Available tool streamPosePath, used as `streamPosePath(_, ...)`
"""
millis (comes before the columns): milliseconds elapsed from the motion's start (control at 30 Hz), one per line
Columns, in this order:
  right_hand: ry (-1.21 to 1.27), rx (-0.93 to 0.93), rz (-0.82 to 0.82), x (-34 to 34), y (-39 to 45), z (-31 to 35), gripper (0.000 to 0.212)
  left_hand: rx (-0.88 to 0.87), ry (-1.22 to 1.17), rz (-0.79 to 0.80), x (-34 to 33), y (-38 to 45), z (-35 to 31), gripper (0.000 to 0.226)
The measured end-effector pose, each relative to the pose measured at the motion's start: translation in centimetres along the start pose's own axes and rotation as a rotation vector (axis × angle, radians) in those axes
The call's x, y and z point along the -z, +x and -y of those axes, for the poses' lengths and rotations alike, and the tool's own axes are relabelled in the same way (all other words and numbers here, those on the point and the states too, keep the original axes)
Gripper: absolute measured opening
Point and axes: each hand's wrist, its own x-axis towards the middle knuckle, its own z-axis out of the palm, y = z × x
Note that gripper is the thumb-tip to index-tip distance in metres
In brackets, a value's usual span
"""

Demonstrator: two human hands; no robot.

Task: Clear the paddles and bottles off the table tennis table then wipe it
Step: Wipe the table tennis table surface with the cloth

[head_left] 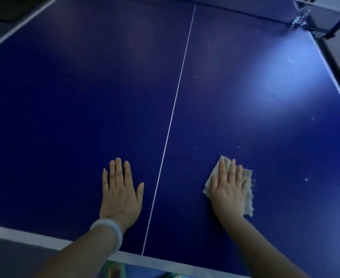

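The blue table tennis table (pixel 84 97) fills the view, with a white centre line (pixel 173 113) running away from me. My left hand (pixel 119 190) lies flat on the surface just left of that line, fingers straight, a white bangle on the wrist. My right hand (pixel 228 187) presses flat on a pale beige cloth (pixel 248 194) right of the line, near the front edge. No paddles or bottles show on the table.
The net (pixel 255 9) and its clamp post (pixel 299 19) stand at the far right corner. White specks and smudges dot the right half around (pixel 306 179). A bright glare patch lies on the surface at the right. The front white edge line (pixel 24 234) runs below my arms.
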Motion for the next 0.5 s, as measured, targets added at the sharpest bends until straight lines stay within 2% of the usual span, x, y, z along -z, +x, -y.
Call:
streamPosePath(67, -0.032, 0.095, 0.005, -0.2, -2.6, 2.7, 0.06, 0.006, -0.002, 0.003, 0.1, 0.0, -0.1, 0.076)
streamPosePath(167, 0.007, 0.376, 0.058, -0.8, -3.6, 7.9, 0.06, 0.012, 0.006, 0.006, 0.2, 0.0, -0.2, 0.076)
streamPosePath(233, 0.006, 0.532, 0.059, -0.8, -2.1, 10.6, 0.059, 0.011, 0.008, 0.006, 0.3, 0.0, -0.2, 0.076)
streamPosePath(300, -0.1, 0.601, 0.089, -0.7, 1.6, 11.7, 0.06, 0.01, 0.012, 0.005, 0.3, 0.0, -0.3, 0.076)
streamPosePath(367, -0.208, 0.561, 0.082, 0.2, 5.8, 11.5, 0.064, 0.015, 0.004, 0.007, 0.3, 0.1, -0.2, 0.076)
streamPosePath(433, -0.2, 0.381, 0.066, 1.7, 9.4, 9.1, 0.062, 0.012, 0.009, -0.002, 0.4, 0.2, -0.4, 0.077)
streamPosePath(500, -0.088, 0.142, 0.111, 2.5, 10.9, 6.3, 0.06, 0.012, 0.008, 0.018, 0.3, 0.2, -0.1, 0.077)
